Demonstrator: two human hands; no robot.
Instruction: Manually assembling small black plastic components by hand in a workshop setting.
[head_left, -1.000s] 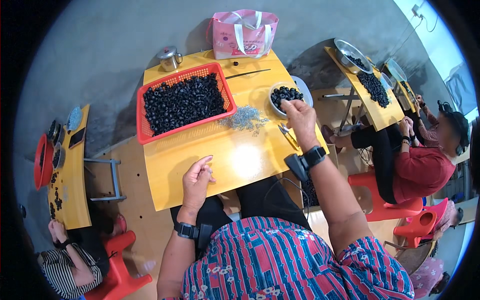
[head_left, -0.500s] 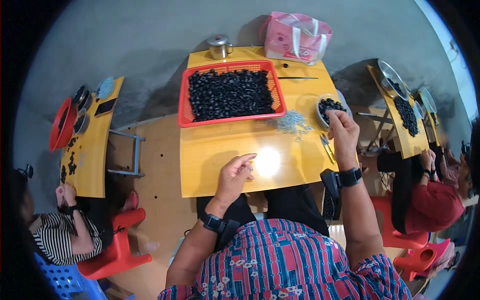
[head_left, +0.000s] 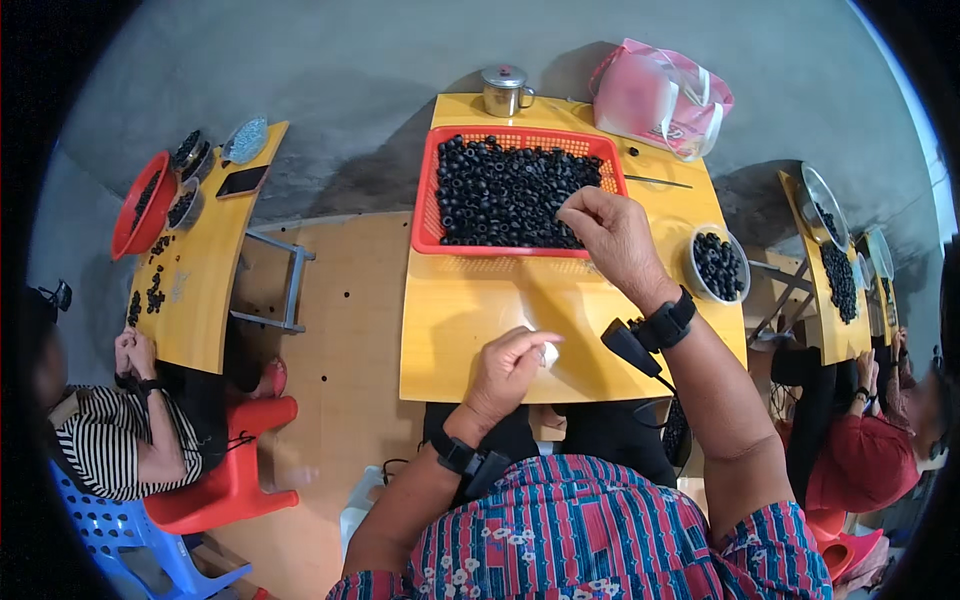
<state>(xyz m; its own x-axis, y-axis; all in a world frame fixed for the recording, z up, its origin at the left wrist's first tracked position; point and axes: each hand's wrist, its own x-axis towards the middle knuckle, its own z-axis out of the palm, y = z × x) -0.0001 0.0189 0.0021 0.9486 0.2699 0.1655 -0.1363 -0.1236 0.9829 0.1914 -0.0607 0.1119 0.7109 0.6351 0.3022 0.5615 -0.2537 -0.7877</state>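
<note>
Red plastic walls ring the basket (head_left: 425, 215), which sits toward the far part of my yellow table (head_left: 450, 340), filled with small black pieces (head_left: 500, 190), many of them ring-shaped. My right hand (head_left: 615, 235) is over its near right corner, fingers bent and thumb drawn in close to the forefinger; I cannot tell whether anything is pinched there, or whether the tips touch the pieces. My left hand (head_left: 508, 372) hangs above the near edge of the table, fingers curled, forefinger stretched out. A bright white spot (head_left: 548, 354) shows at its tips, and I cannot tell if that is glare or something I hold.

To work well here, I judge it best to use just thumb and fingertip, lifting from the top layer near that corner rather than digging, so nothing spills over the rim. My wrist should stay high: the bowl (head_left: 692, 268) of rounder black pieces stands just beside my right forearm, and a low elbow could nudge it. The cord from the box (head_left: 628, 348) at my right wrist wants watching too, since it could drag. Holding the left hand steady and near gives the right a short path.
</note>
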